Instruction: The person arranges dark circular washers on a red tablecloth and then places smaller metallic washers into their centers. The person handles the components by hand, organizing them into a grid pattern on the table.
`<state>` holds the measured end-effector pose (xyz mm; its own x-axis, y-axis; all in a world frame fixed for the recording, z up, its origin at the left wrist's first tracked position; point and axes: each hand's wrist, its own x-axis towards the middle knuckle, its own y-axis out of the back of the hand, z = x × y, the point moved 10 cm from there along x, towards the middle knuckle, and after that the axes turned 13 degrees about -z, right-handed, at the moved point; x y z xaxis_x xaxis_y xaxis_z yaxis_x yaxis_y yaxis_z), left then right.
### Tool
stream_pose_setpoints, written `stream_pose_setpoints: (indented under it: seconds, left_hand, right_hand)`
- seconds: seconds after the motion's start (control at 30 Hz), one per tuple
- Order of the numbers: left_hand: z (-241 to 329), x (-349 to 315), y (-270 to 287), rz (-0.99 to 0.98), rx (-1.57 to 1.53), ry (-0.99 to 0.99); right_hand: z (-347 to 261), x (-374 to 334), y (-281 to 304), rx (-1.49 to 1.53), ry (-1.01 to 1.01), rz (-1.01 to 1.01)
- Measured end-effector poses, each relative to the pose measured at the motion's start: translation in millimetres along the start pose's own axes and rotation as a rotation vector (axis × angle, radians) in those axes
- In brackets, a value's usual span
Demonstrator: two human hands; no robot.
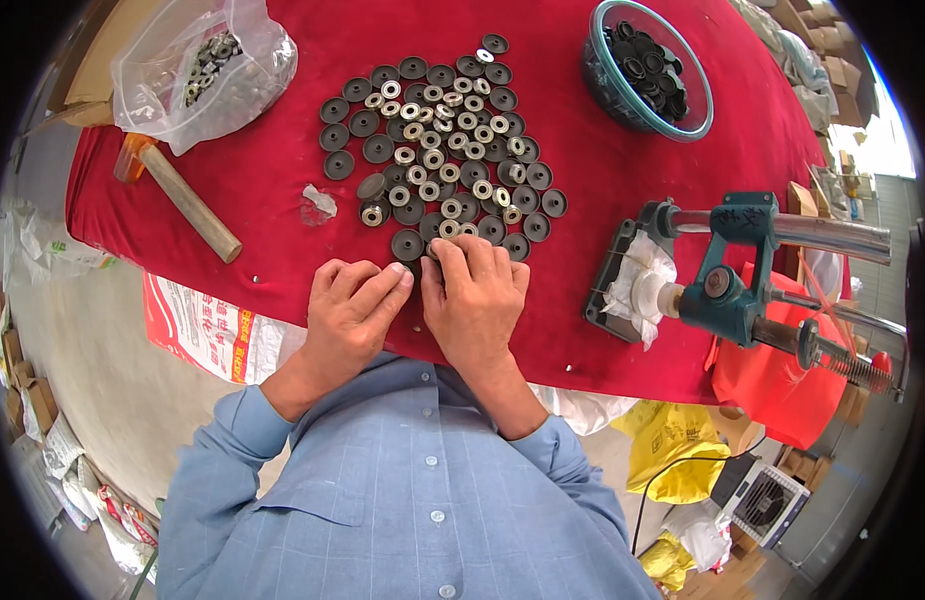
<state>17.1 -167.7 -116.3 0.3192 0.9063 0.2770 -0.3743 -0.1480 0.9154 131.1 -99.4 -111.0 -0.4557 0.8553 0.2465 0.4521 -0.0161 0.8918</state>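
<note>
On the red cloth lie several dark round caps, each with a raised centre. Many have small silver ring bearings on or among them. Along the near edge of this group, both hands work close together. My left hand has its thumb and fingers drawn together at a dark cap; whatever they grip is hidden. My right hand pinches a small round part between thumb and forefinger, mostly covered by the fingers. A lone dark cap lies just beyond the fingertips.
A clear plastic bag of bearings lies at the far left, near a wooden-handled hammer. A bowl of dark caps stands at the far right. A green hand press occupies the right side. A plastic scrap lies left of the caps.
</note>
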Motion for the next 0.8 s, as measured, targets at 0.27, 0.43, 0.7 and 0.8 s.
stream_pose_setpoints:
  seconds: [0.27, 0.43, 0.7, 0.8]
  left_hand:
    - [-8.7, -2.3, 0.2, 0.046, -0.136, 0.028]
    - [-9.9, -3.2, -1.0, 0.053, -0.158, 0.035]
    - [-22.1, -2.6, 12.3, 0.138, -0.351, 0.079]
    - [-47.1, 1.8, 27.5, 0.221, -0.336, 0.246]
  right_hand:
    - [8.4, -7.6, 12.7, 0.162, -0.008, 0.064]
    - [3.7, -17.2, 1.9, 0.139, 0.067, 0.019]
    - [-5.9, -35.0, -2.8, 0.016, 0.106, -0.056]
    - [-13.7, -38.3, 0.8, -0.108, 0.123, -0.062]
